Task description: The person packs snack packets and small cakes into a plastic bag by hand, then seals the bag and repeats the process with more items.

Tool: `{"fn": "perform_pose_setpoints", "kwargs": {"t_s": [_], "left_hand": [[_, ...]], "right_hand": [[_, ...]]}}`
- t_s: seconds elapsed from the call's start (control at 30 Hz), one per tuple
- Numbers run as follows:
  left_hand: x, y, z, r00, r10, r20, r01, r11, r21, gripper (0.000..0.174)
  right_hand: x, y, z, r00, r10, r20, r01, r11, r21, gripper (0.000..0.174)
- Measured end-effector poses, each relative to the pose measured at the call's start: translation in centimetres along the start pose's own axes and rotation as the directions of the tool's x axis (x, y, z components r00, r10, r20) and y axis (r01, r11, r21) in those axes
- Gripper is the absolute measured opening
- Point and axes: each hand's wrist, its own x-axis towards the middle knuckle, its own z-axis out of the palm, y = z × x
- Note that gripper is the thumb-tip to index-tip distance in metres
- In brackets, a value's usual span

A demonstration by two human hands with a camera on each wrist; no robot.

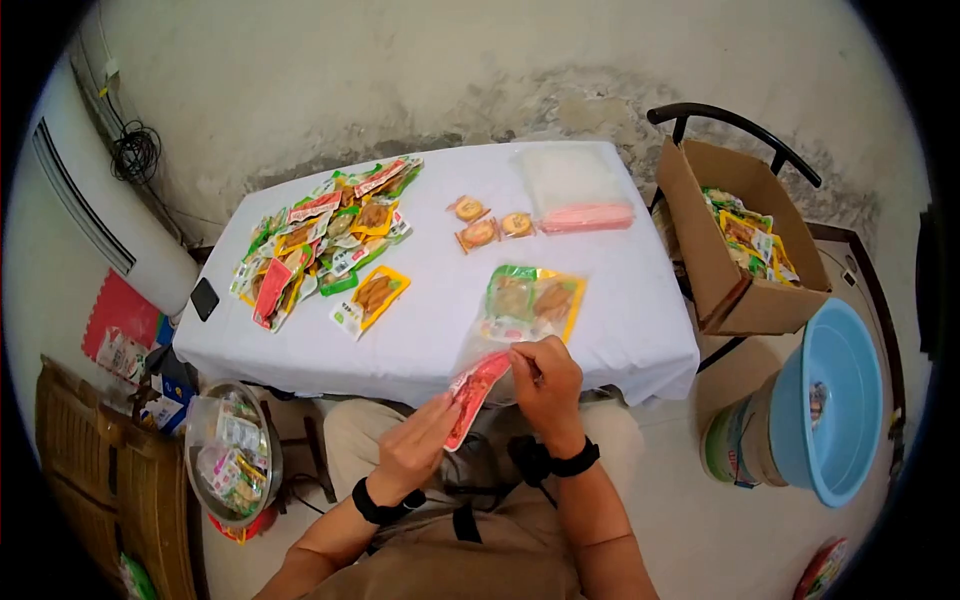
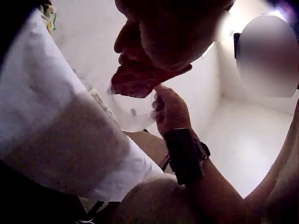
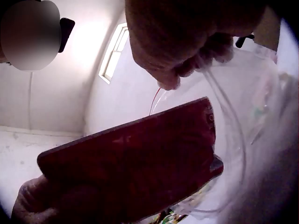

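My left hand (image 1: pixel 410 448) holds a red snack packet (image 1: pixel 476 398), thumb and fingers gripping its lower end, over the table's front edge. Beside its upper end, my right hand (image 1: pixel 550 388) pinches the edge of a clear plastic bag (image 3: pixel 236 140). In the right wrist view the bag's mouth gapes, and the red packet (image 3: pixel 135 161) overlaps the opening. The far part of the bag lies on the white tablecloth with a green packet (image 1: pixel 511 298) and a yellow packet (image 1: pixel 556 300) side by side in it.
A heap of colourful packets (image 1: pixel 320 235) covers the table's left, with a single yellow packet (image 1: pixel 380 292) before it. Several small round wrapped snacks (image 1: pixel 478 234) and a stack of clear bags (image 1: pixel 575 180) lie farther back. A carton (image 1: pixel 760 305) and a blue basin (image 1: pixel 850 400) stand right.
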Motion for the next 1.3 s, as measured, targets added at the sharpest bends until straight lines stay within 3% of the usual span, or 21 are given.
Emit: {"fn": "perform_pose_setpoints", "kwargs": {"t_s": [0.17,0.3,0.4,0.47,0.57,0.7,0.77,0.87,0.9,0.97,1.03,1.1,1.17,1.23,1.3], "left_hand": [[3.5,0.9,1.5,0.984,0.148,0.103,-0.163,0.975,0.154,0.035],[4.5,-0.1,4.1,0.983,0.13,0.132,-0.15,0.976,0.158,0.034],[5.2,-1.5,6.8,0.988,0.096,0.122,-0.099,0.995,0.023,0.034],[5.6,-1.5,8.5,0.99,-0.001,0.138,0.016,0.994,-0.107,0.04],[6.4,-1.5,9.6,0.973,-0.011,0.23,0.042,0.991,-0.131,0.046],[8.4,-1.4,9.7,0.979,0.08,0.188,-0.068,0.995,-0.07,0.05],[8.8,-1.9,10.6,0.962,0.13,0.239,-0.119,0.991,-0.059,0.049],[10.5,-1.6,11.8,0.932,0.041,0.36,-0.047,0.999,0.008,0.049],[10.1,-2.1,12.6,0.935,0.014,0.353,-0.027,0.999,0.034,0.049],[9.0,-3.7,14.5,0.97,0.197,0.14,-0.195,0.98,-0.026,0.05],[9.4,-3.2,13.0,0.965,0.181,0.192,-0.181,0.983,-0.017,0.052],[8.9,-2.6,11.6,0.979,0.147,0.144,-0.109,0.964,-0.241,0.05],[6.8,-2.2,9.9,0.983,0.077,0.167,-0.032,0.966,-0.256,0.049],[3.9,-3.2,8.2,0.887,-0.005,0.462,0.08,0.987,-0.142,0.042],[3.3,-2.4,3.3,0.911,-0.043,0.41,0.139,0.968,-0.208,0.035]], "right_hand": [[-0.1,0.0,0.5,0.992,-0.123,0.003,0.123,0.992,0.004,0.008],[0.0,-0.2,0.4,0.986,-0.162,0.038,0.163,0.986,-0.02,0.011],[0.1,0.1,0.5,0.98,-0.197,0.013,0.197,0.98,-0.009,0.013],[0.0,0.2,0.5,0.976,-0.217,0.004,0.217,0.976,-0.023,0.015],[-0.1,0.3,0.4,0.981,-0.19,0.043,0.191,0.982,-0.003,0.016],[-0.3,0.2,0.4,0.986,-0.157,0.061,0.159,0.987,-0.019,0.017],[-0.3,0.1,0.3,0.985,-0.165,0.054,0.167,0.986,-0.023,0.016],[0.1,-0.5,0.4,0.976,-0.2,0.085,0.203,0.979,-0.024,0.016],[0.1,-0.6,0.3,0.978,-0.197,0.066,0.199,0.98,-0.025,0.015],[0.1,-0.4,0.4,0.976,-0.208,0.064,0.208,0.978,0.006,0.014],[-0.2,0.0,0.1,0.984,-0.113,0.136,0.126,0.988,-0.09,0.012],[0.2,-0.1,0.2,0.984,-0.13,0.119,0.137,0.989,-0.049,0.011],[0.2,-0.1,0.2,0.985,-0.143,0.096,0.145,0.989,-0.015,0.011],[-0.2,0.0,0.2,0.992,-0.068,0.11,0.078,0.993,-0.087,0.011],[-0.2,-0.1,0.3,0.991,-0.096,0.096,0.103,0.992,-0.071,0.011]]}}
